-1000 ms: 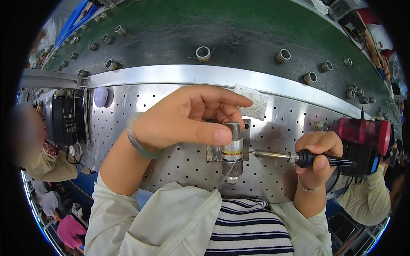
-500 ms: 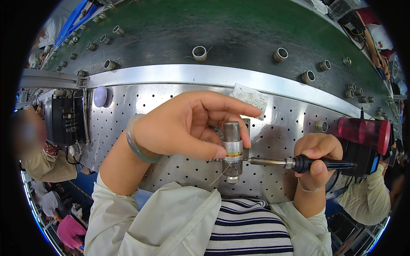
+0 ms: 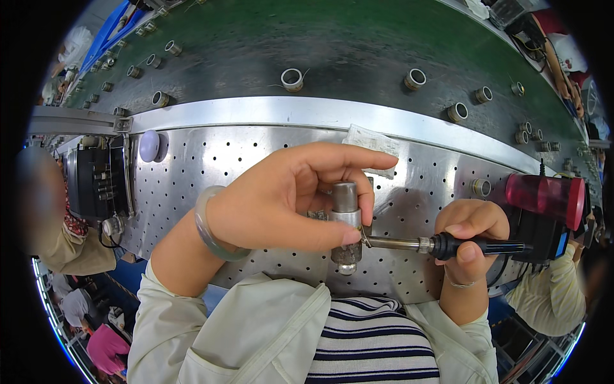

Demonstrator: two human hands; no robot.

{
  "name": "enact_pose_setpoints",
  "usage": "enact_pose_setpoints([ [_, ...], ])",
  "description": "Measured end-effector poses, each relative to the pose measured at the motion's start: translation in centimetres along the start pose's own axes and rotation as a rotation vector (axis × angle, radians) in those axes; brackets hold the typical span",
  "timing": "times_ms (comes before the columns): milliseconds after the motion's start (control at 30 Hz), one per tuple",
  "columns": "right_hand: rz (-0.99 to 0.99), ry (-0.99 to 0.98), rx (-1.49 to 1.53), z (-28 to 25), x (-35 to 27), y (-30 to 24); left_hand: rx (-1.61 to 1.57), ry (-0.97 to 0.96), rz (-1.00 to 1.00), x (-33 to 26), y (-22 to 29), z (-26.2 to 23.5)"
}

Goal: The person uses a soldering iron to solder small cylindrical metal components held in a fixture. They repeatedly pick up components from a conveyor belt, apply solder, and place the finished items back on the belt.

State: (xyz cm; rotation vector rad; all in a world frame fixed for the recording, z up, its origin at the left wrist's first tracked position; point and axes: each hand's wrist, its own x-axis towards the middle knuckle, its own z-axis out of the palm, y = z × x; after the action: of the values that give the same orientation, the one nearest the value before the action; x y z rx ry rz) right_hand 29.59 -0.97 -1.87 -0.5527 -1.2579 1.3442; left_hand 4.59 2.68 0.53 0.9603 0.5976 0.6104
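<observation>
**Soldering under way at the perforated bench**

While the green conveyor belt (image 3: 332, 45) carries a scatter of small metal rings (image 3: 292, 78) past, the work sits over the perforated steel bench (image 3: 211, 160). The left hand (image 3: 281, 198) pinches a small metal cylinder (image 3: 345, 221) upright between thumb and fingertips. The right hand (image 3: 470, 233) is closed around a soldering iron (image 3: 441, 244), whose tip touches the cylinder's side. By the look of it the joint is being made now and is not finished; I cannot tell how much solder has taken.
</observation>
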Motion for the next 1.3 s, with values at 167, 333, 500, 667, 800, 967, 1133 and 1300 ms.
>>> enact_pose_setpoints([
  [167,0.017,0.006,0.027,0.2,0.1,0.0,-0.047,-0.017,-0.021,0.2,-0.3,-0.7],
  [333,0.01,0.049,0.002,0.0,-0.3,0.1,-0.08,-0.047,-0.02,0.4,-0.5,-1.3],
  [500,0.026,0.055,-0.006,0.2,-0.2,0.0,-0.093,-0.062,-0.019,0.5,-0.6,-1.4],
  [667,0.022,0.026,0.003,-0.1,-0.2,0.1,-0.103,-0.06,-0.008,0.4,-0.7,-1.4],
  [800,0.022,0.021,0.006,-0.1,-0.2,0.1,-0.116,-0.06,-0.005,0.4,-0.9,-1.5],
  [967,0.006,0.004,0.001,0.0,0.0,0.1,-0.139,-0.057,-0.026,0.4,-0.7,-1.5],
  [1133,-0.017,-0.01,-0.012,-0.1,-0.1,0.2,-0.144,-0.054,-0.013,0.4,-0.9,-1.6],
  [1300,-0.032,-0.016,-0.039,-0.1,0.0,0.2,-0.146,-0.064,-0.024,0.5,-0.7,-1.6],
])
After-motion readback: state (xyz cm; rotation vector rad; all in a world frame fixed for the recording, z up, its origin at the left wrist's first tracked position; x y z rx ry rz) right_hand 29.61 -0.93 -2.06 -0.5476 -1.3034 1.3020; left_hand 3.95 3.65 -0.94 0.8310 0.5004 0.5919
